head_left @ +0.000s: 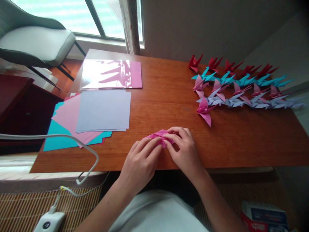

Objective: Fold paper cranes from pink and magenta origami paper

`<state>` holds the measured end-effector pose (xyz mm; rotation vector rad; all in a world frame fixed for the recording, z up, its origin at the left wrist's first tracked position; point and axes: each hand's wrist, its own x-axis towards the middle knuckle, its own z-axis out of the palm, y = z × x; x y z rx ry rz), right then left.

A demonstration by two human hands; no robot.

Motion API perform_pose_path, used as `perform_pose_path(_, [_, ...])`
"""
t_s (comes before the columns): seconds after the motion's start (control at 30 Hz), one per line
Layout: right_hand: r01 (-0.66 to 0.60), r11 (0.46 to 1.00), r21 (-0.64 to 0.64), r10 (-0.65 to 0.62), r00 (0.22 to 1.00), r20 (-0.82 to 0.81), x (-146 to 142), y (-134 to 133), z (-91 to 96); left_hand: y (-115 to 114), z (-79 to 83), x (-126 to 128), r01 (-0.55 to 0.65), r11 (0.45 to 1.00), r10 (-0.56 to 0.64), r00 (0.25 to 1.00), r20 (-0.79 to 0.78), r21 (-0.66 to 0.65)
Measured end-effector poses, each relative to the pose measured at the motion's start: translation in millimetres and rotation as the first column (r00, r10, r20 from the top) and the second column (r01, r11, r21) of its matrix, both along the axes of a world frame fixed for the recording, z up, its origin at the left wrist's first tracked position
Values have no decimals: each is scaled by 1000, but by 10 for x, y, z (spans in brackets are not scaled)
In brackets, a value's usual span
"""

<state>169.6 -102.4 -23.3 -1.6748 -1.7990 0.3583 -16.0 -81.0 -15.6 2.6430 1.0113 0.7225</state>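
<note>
A small piece of folded bright pink origami paper (160, 133) lies between my two hands, close to the table's front edge. My left hand (142, 158) presses its fingertips on the paper's left and near side. The fingers of my right hand (183, 148) pinch its right side. Part of the paper is hidden under the fingers. To the right, a finished pink paper crane (204, 111) stands on the wooden table (164, 96), apart from my hands.
Rows of red cranes (195, 62), turquoise, light pink and pale lilac cranes (214, 99) stand at the right. On the left lie lilac sheets (103, 109), turquoise sheets (58, 129) and a plastic-wrapped paper pack (136, 74). A white cable (82, 143) loops across the front left.
</note>
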Motion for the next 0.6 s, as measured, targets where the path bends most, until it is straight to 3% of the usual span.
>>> perform_pose_path(0.4, [40,998,43,-45,993,111,-35,-108,-19,-119,2,24,-71,997,72,997,7,-30])
perform_pose_path(0.6, [16,1000,-3,-15,997,78,-26,-164,35,-79,7,52,-70,997,70,997,-22,-22])
